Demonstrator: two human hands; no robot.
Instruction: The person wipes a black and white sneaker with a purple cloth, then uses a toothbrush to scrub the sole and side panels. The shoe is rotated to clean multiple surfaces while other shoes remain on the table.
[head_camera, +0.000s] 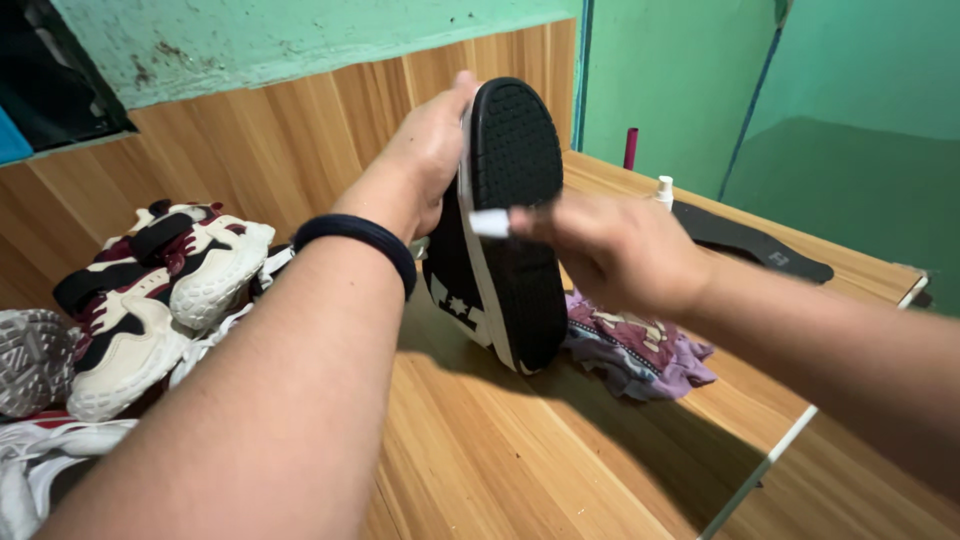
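A person's left hand (432, 150) holds a black skate-style shoe (505, 230) upright above a wooden counter (500, 450), the grip closed around the toe end with the fingers wrapped behind the upper, so that the black patterned sole faces the camera and the heel points down toward the wood. A dark band (358, 240) circles the left wrist. The right hand (615, 250), slightly blurred, pinches a small white piece (489, 222), its kind too blurred to tell, and presses it against the white rim of the sole about halfway along the shoe; that grip is closed on the piece. Just behind the heel lies a crumpled purple patterned cloth (640, 350) on the counter. Farther back on the right rest a flat dark insole (750, 243) and a small white bottle (664, 190), with a dark red upright rod (631, 148) near the green wall. On the left, well apart from the shoe in hand, a heap of white, black and maroon sneakers (160, 280) lies against the wood-panelled wall, with a grey-soled shoe (30, 360) at the frame's edge.
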